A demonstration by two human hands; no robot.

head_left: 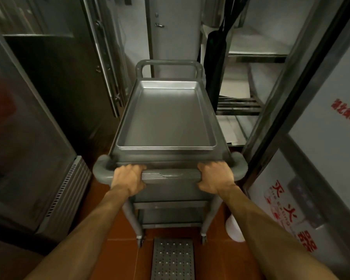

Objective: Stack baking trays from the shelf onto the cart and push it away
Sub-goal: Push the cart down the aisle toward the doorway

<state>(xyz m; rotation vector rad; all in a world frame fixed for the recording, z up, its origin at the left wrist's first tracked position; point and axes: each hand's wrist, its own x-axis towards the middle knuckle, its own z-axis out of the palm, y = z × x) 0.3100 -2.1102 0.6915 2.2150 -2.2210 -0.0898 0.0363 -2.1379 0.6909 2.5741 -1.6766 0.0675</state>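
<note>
Both hands' grip wrapped round cart handle (171,175): left hand (128,177), right hand (215,176); door (174,27) ahead.

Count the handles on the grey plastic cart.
2. The near handle is gripped by the left hand and right hand; the far handle rises beyond the stacked metal baking trays. No others show.

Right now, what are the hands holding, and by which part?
Both hands grip the cart by its near handle bar: left hand at the left end, right hand at the right end.
</note>
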